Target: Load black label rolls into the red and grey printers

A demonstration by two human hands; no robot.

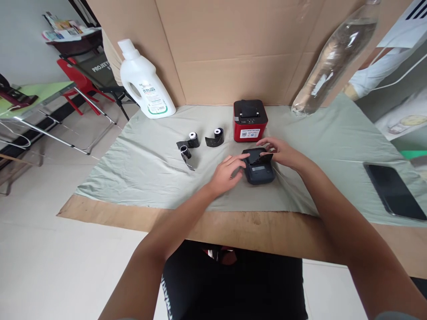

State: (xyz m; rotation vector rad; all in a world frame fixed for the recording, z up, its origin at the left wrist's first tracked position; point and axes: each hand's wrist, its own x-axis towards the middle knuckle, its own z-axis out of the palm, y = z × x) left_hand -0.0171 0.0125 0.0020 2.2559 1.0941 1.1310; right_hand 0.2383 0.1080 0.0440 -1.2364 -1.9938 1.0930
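A small dark label printer (260, 175) lies on the cloth in front of me, its lid (264, 158) raised. My right hand (278, 152) grips it at the right side, thumb by the lid and fingers curved over the far edge. On the left side, my left hand (228, 173) has its fingers apart, with the index fingertip at the printer's edge. Just behind stands a red and black printer (250, 122) with a white label on its front. Three partly unwound black rolls lie to the left: one roll (193, 140), another roll (217, 137) and a nearer roll (185, 152).
A white detergent bottle (147, 82) leans against the cardboard panel (233, 53) at the back left. At the back right leans a clear plastic bottle (336, 62) of liquid. A black phone (395, 191) lies at the right. The wooden table edge (247, 226) runs nearest me.
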